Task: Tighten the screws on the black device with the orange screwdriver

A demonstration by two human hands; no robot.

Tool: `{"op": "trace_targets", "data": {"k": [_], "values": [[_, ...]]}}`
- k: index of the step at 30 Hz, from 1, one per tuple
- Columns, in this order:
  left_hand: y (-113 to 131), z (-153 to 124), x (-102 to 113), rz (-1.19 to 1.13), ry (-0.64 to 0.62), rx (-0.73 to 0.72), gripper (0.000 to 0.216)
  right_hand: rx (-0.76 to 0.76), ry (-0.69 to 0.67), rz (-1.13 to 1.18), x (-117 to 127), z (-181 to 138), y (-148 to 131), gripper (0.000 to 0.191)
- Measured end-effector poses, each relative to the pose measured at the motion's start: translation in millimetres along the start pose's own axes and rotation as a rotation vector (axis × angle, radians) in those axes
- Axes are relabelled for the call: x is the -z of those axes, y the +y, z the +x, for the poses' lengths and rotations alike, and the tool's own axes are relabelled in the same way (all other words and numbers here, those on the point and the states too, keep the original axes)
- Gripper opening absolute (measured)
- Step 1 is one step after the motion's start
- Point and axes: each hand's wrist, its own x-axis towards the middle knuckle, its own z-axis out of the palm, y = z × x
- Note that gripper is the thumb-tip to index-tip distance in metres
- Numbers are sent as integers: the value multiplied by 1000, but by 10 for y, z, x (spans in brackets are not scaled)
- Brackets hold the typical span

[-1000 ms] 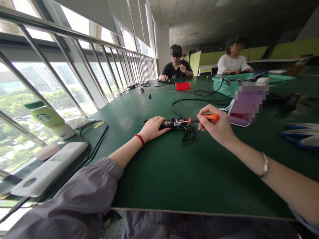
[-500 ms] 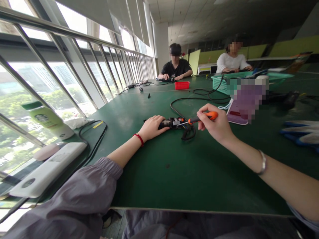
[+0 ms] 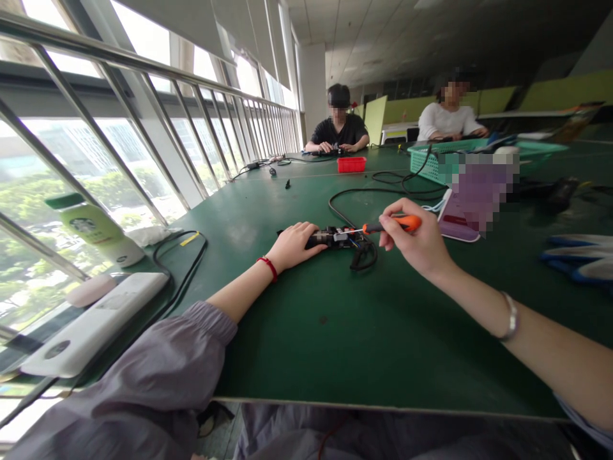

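On the green table lies a black corded device (image 3: 345,237), perhaps a power tool, its housing open at one end with a grey part and coloured wires showing. My left hand (image 3: 297,246) is wrapped over its left end and presses it to the tabletop. Between the fingers of my right hand (image 3: 414,237) is a screwdriver (image 3: 372,227) with an orange and black handle. Its thin shaft reaches left over the exposed parts; whether the tip touches them I cannot tell. A thick black cord (image 3: 363,259) curls beside the device's right end.
To the right are a phone (image 3: 460,220), white-blue gloves (image 3: 582,252) and a green basket (image 3: 424,163). A red bin (image 3: 351,165) is farther back. At left stand a bottle (image 3: 98,231) and a white power bank-like box (image 3: 96,326). Two people sit across the table.
The screwdriver's shaft has tilted up a little and lies more level over the open part. My right hand has shifted very slightly; my left hand keeps its hold.
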Motion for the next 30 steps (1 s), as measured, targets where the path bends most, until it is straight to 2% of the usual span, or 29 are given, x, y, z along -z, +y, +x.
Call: {"op": "trace_targets", "data": {"k": [9,19,26,30], "values": [[4,-2,7,-14,0,-2,43,8,50,18,9,-3,-30,16],[-9,4,-7,12,-1,-7,44,-41,-89,8,-33,-16,41,19],[-7,-6,-6,6,-4,-9,44,44,50,30,6,-23,-46,18],[-8,-8,-9,4,-3,-5,44,37,37,25,4,-14,-34,19]]}}
